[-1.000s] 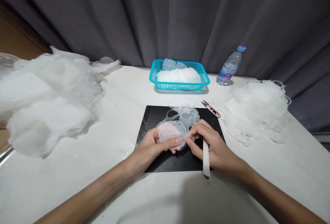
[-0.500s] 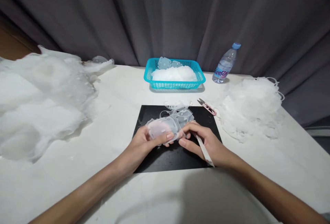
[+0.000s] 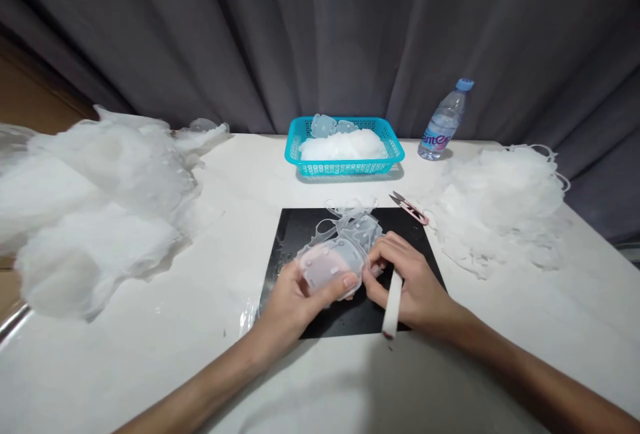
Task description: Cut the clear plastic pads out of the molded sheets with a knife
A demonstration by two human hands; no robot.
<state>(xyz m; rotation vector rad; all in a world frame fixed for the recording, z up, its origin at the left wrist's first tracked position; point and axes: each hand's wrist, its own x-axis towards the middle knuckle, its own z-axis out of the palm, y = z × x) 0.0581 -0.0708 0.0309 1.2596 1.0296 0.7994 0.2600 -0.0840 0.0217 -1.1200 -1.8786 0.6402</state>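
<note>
My left hand (image 3: pixel 295 297) is closed around a translucent, rounded plastic piece (image 3: pixel 327 264), its thumb lying on the upper face. The piece has small slots and raised bits along its edge. At its right side, the fingers of my right hand (image 3: pixel 405 274) are bent and touch or nearly touch the rim. A slim white-handled tool (image 3: pixel 393 304) sits in that hand, handle end toward me; its working tip is hidden. Behind the held piece, more translucent pieces (image 3: pixel 364 229) and thin looping trimmings (image 3: pixel 350 211) lie over the black mat (image 3: pixel 335 321).
A turquoise basket (image 3: pixel 345 169) holds white and translucent pieces. Pink-handled thread snips (image 3: pixel 413 209) lie by the mat's far right corner. A water bottle (image 3: pixel 443 124) stands behind them. Whitish heaps lie left (image 3: pixel 100 194) and right (image 3: pixel 505 201) on the white table (image 3: pixel 200 354).
The white handle has swung from slanting down right to pointing nearly straight toward me. Both hands and the held piece sit slightly farther right and lower; the camera view has shifted too.
</note>
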